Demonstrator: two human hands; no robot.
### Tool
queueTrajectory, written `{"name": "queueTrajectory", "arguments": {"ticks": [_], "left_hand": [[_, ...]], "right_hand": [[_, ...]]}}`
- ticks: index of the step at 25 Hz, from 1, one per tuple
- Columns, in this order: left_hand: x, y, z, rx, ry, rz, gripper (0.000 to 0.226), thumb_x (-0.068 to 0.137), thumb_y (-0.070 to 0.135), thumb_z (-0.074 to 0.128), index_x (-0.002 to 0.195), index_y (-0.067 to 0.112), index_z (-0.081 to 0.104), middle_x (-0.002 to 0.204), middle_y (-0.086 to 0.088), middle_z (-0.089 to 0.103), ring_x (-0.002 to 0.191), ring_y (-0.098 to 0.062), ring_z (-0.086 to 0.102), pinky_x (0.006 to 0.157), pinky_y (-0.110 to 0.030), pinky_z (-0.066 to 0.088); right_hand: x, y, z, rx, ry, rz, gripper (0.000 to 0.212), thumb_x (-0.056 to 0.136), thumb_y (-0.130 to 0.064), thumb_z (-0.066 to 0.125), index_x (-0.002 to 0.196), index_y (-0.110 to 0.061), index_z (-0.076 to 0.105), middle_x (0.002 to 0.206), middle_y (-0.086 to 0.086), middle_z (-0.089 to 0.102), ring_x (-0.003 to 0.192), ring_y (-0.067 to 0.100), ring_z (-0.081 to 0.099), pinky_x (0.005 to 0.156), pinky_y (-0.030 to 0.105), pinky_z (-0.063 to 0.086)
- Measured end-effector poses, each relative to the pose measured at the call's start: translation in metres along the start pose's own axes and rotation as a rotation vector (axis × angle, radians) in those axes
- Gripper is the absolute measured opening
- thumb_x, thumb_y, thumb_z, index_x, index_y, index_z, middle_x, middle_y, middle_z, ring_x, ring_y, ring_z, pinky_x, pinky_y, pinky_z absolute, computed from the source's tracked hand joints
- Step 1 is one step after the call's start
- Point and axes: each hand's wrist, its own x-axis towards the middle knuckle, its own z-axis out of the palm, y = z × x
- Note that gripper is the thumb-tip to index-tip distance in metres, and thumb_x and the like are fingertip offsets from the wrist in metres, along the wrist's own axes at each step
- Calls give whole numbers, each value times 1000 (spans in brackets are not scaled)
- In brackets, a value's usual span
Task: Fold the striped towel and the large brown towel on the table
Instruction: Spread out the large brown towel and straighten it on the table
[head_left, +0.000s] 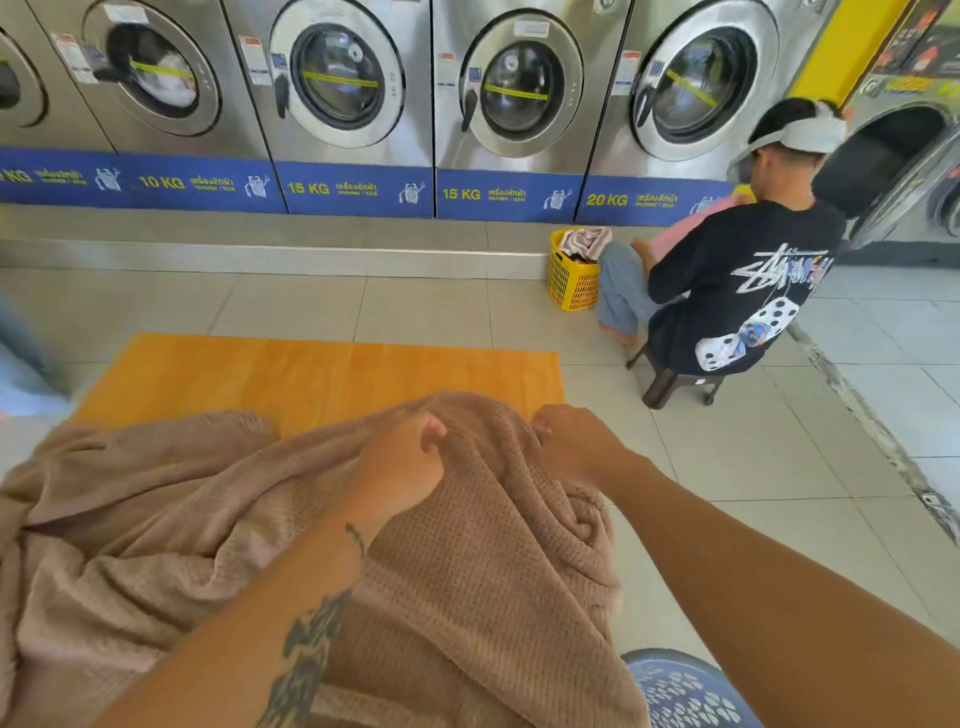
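Observation:
The large brown towel (156, 525) lies bunched and wrinkled over the near half of the orange wooden table (311, 379), hanging off its right side. My left hand (400, 467) is closed in a fist on a raised fold near the towel's middle top. My right hand (571, 441) pinches the towel's far right edge, close to the table's right corner. Both hands hold the fabric lifted a little off the table. No striped towel shows in this view.
A blue perforated laundry basket (685, 691) sits at my lower right on the tiled floor. A person in a black shirt (737, 280) sits on a low stool beside a yellow basket (571, 280). Washing machines (337, 83) line the far wall.

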Motion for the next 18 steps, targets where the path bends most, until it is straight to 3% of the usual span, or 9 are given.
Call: {"name": "queueTrajectory", "arguments": {"ticks": [3, 5, 7, 10, 11, 13, 15, 16, 18], "left_hand": [[28, -8, -3, 40, -10, 11, 40, 100, 19, 46, 137, 34, 49, 152, 4, 34, 110, -20, 59, 86, -36, 53], [37, -9, -1, 55, -31, 53, 48, 100, 17, 46, 144, 34, 43, 153, 6, 32, 107, -14, 56, 83, -33, 51], [41, -5, 2, 63, -53, 103, 53, 99, 16, 46, 148, 34, 38, 156, 7, 29, 128, -21, 46, 100, -39, 47], [39, 1, 6, 207, -183, 218, 64, 95, 11, 47, 152, 35, 30, 162, 9, 18, 148, -21, 19, 120, -50, 21], [35, 2, 8, 284, -240, 244, 64, 93, 11, 47, 151, 34, 32, 162, 10, 15, 150, -19, 12, 121, -52, 14], [22, 1, 13, 393, -280, 284, 48, 86, 13, 51, 131, 31, 51, 153, 6, 29, 144, -21, 17, 115, -51, 14], [3, 3, 16, 409, -272, 276, 25, 77, 12, 54, 94, 30, 53, 115, 7, 47, 118, -24, 37, 102, -47, 23], [-6, 4, 17, 411, -266, 252, 23, 74, 11, 55, 82, 30, 46, 100, 6, 45, 104, -23, 40, 96, -45, 27], [-23, 5, 19, 465, -239, 238, 26, 73, 8, 54, 74, 28, 37, 90, 5, 39, 92, -21, 36, 90, -43, 30]], "right_hand": [[30, -15, 14, -85, -33, 65, 58, 77, -31, 49, 134, -24, 44, 123, 4, 62, 112, 33, 57, 97, 51, 46], [33, -27, 21, -98, -71, 83, 57, 76, -23, 46, 133, -27, 39, 101, -1, 64, 96, 29, 58, 104, 54, 35], [24, -35, 27, -130, -41, 34, 54, 82, -20, 47, 135, -28, 41, 97, -4, 63, 97, 27, 58, 109, 53, 27], [-14, -37, 41, -276, 225, -199, 50, 85, -26, 43, 135, -30, 43, 102, -4, 61, 95, 25, 60, 82, 40, 33], [-32, -34, 46, -273, 222, -274, 49, 85, -27, 40, 135, -28, 43, 101, -5, 59, 90, 24, 60, 76, 37, 32], [-67, -24, 50, -124, 14, -356, 53, 89, -25, 42, 140, -29, 33, 103, -4, 59, 86, 23, 60, 73, 38, 42], [-87, -11, 45, 59, -222, -272, 52, 91, -16, 47, 139, -32, 31, 96, -1, 61, 82, 19, 62, 72, 37, 52], [-86, -5, 39, 124, -251, -217, 50, 91, -9, 46, 135, -30, 36, 92, -1, 62, 82, 19, 63, 71, 36, 53], [-72, 0, 26, 141, -205, -117, 47, 89, -1, 45, 128, -25, 42, 91, 4, 62, 83, 22, 63, 67, 35, 53]]}}
